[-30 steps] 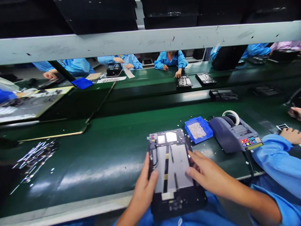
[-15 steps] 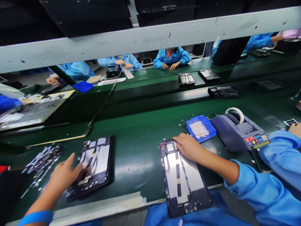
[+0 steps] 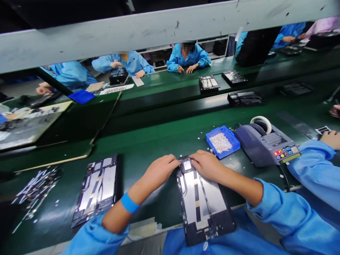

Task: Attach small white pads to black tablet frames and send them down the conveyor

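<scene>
An opened tablet (image 3: 214, 198) with silver inner plates and dark ribbon cables lies right in front of me, its near end jutting past the table edge over my lap. My left hand (image 3: 160, 169), with a blue band on the wrist, has its fingers closed at the tablet's far left corner. At the far right corner my right hand (image 3: 208, 165) grips the same tablet, thumb and fingers bent on its edge. What the fingertips pinch there is too small to make out. Another opened tablet (image 3: 107, 184) rests on the table to the left.
A blue tray (image 3: 235, 143) of small pale pieces stands beyond the right hand, beside a grey tape dispenser (image 3: 259, 145). Loose strips (image 3: 37, 193) are heaped at far left. A co-worker's sleeve (image 3: 313, 166) is close on the right. More people sit across the green table (image 3: 148, 134).
My left hand has left the other tablet and moved right to the far left corner of the tablet before me. My right hand has stayed on its far right corner.
</scene>
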Demonstrator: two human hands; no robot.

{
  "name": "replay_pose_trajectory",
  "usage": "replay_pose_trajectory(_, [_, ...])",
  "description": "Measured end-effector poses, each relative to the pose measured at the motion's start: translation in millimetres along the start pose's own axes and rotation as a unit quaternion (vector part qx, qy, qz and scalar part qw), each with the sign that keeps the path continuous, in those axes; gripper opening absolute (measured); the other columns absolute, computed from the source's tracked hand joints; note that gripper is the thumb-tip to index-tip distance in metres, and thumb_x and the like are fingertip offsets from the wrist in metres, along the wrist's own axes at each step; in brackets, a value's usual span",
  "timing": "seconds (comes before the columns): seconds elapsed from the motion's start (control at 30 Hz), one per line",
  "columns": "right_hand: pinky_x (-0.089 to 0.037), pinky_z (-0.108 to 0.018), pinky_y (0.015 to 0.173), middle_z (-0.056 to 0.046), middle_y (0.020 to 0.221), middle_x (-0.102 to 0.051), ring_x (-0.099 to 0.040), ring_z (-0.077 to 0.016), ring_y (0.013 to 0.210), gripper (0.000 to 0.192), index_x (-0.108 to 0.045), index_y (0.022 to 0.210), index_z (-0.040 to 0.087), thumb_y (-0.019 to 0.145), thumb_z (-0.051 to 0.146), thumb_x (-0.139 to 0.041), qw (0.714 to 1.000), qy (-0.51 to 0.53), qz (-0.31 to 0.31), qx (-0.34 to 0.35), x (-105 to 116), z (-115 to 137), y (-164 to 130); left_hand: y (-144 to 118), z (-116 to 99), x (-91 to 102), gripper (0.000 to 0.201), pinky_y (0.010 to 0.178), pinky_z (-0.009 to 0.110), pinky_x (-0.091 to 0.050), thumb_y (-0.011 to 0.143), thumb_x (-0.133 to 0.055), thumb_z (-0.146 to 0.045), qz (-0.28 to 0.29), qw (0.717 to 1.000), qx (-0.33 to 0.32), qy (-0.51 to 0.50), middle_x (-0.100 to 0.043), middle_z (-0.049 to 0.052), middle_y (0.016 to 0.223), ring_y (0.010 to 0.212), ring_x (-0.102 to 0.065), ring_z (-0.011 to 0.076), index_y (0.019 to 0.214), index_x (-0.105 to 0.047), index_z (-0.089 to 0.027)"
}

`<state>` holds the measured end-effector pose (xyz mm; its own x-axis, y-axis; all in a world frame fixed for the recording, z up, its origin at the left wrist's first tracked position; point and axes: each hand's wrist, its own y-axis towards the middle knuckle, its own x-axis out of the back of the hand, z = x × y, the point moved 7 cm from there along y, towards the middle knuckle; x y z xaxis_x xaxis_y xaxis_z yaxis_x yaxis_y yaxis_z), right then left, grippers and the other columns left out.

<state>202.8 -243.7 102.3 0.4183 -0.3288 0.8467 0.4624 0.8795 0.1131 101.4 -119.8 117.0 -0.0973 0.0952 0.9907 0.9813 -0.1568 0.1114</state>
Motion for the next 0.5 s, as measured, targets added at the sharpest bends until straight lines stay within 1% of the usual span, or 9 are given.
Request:
replay_pose_trajectory(0.07, [-0.048,-0.029,0.091,-0.007,0.107,-0.076,-0.069,-0.0208,0.102,0.028,-0.077,0.114,0.02,0.096,0.014,-0.057,0.999,0.037,-0.003,0.01,-1,8,7,-12,4,-1.1,0.021,0.08,0.031,-0.054,0.096,-0.051,-0.014,-0.073,0.994,0.017,-0.076,-0.071,0.006,0.096,0.089,-0.066,0.0206,0.097,-0.07,-0.023])
replay_pose_trajectory(0.1, [-0.048,-0.028,0.089,-0.006,0.106,-0.077,-0.07,-0.0201,0.101,0.027,-0.077,0.111,0.021,0.094,0.013,-0.058,0.998,0.065,0.0,0.012,-4,13,11,-17,5,-2.4,0.02,0.082,0.032,-0.054,0.096,-0.051,-0.015,-0.111,0.986,0.038,-0.115,-0.073,0.005,0.096,0.091,-0.067,0.0203,0.096,-0.07,-0.023])
replay_pose_trajectory(0.17, [-0.049,-0.026,0.08,-0.003,0.098,-0.079,-0.072,-0.0182,0.092,0.023,-0.078,0.104,0.021,0.091,0.013,-0.061,0.991,0.131,0.014,0.004,-11,20,19,-25,6,-6.2,0.019,0.084,0.032,-0.055,0.095,-0.052,-0.016,-0.179,0.964,0.09,-0.174,-0.074,0.005,0.095,0.091,-0.069,0.0196,0.093,-0.069,-0.024])
replay_pose_trajectory(0.23, [-0.048,-0.024,0.07,0.0,0.088,-0.079,-0.072,-0.0164,0.082,0.017,-0.078,0.095,0.021,0.088,0.014,-0.064,0.982,0.186,0.022,-0.021,-19,22,24,-28,5,-10.6,0.016,0.085,0.033,-0.056,0.093,-0.054,-0.017,-0.222,0.942,0.135,-0.214,-0.075,0.004,0.095,0.091,-0.07,0.0197,0.09,-0.069,-0.024])
replay_pose_trajectory(0.3, [-0.046,-0.023,0.065,0.001,0.082,-0.078,-0.071,-0.0152,0.076,0.012,-0.075,0.089,0.02,0.086,0.014,-0.066,0.976,0.214,0.012,-0.046,-24,19,27,-29,2,-14.3,0.015,0.088,0.034,-0.056,0.09,-0.056,-0.017,-0.243,0.921,0.168,-0.253,-0.075,0.005,0.096,0.093,-0.07,0.0201,0.089,-0.069,-0.024])
replay_pose_trajectory(0.37, [-0.045,-0.022,0.064,0.001,0.081,-0.076,-0.069,-0.0146,0.074,0.01,-0.073,0.086,0.02,0.083,0.013,-0.068,0.973,0.224,-0.003,-0.062,-25,15,26,-30,1,-19.0,0.015,0.089,0.035,-0.056,0.087,-0.058,-0.018,-0.249,0.896,0.199,-0.308,-0.076,0.005,0.099,0.096,-0.071,0.0205,0.094,-0.07,-0.023])
replay_pose_trajectory(0.43, [-0.044,-0.022,0.063,0.002,0.079,-0.075,-0.068,-0.014,0.072,0.008,-0.072,0.085,0.02,0.083,0.013,-0.068,0.97,0.231,-0.008,-0.07,-24,14,23,-33,2,-25.6,0.018,0.087,0.035,-0.057,0.084,-0.063,-0.021,-0.254,0.857,0.24,-0.379,-0.075,0.006,0.101,0.094,-0.071,0.0207,0.101,-0.07,-0.022])
replay_pose_trajectory(0.5, [-0.043,-0.022,0.063,0.002,0.078,-0.074,-0.067,-0.0135,0.071,0.009,-0.071,0.085,0.02,0.084,0.013,-0.067,0.97,0.231,-0.01,-0.067,-23,16,19,-36,5,-33.5,0.022,0.084,0.034,-0.058,0.081,-0.068,-0.025,-0.262,0.806,0.286,-0.447,-0.075,0.006,0.098,0.091,-0.072,0.0204,0.102,-0.068,-0.02])
